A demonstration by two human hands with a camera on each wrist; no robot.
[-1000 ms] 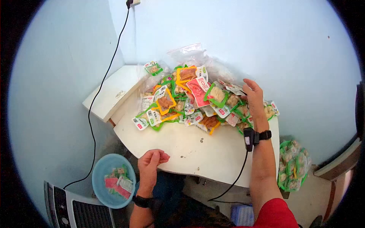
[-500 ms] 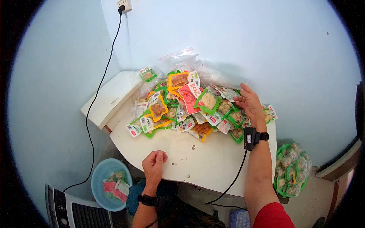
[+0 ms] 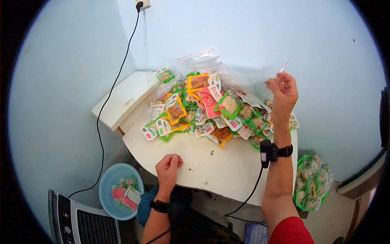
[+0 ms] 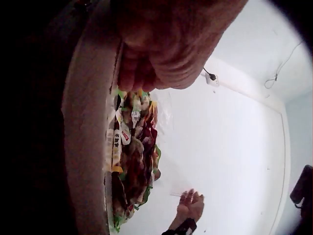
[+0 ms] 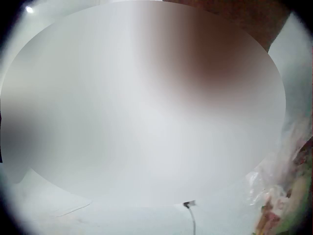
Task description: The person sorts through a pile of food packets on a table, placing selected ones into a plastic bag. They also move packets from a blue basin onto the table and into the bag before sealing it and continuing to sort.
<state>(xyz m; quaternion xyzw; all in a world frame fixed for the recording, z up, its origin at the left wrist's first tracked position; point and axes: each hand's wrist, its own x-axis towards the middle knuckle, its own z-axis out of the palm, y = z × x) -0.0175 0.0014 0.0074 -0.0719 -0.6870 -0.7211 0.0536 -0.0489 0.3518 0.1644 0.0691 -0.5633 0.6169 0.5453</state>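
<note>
Half a second ago the right hand [image 3: 283, 91] reached beside the pile of packets [image 3: 210, 101] on the tabletop [image 3: 235, 171]; now it is farther right of the pile and higher, thumb and fingers pinching a clear plastic bag [image 3: 286, 66] by its edge. In front of the pile, the left hand [image 3: 167, 166] (nothing visible in it) remains loosely curled.

The packets [image 3: 210, 101] carry green, yellow, red and white colours; the table [image 3: 227, 171] is white, the basin [image 3: 106, 187] light blue, the sleeve [image 3: 292, 232] red.
</note>
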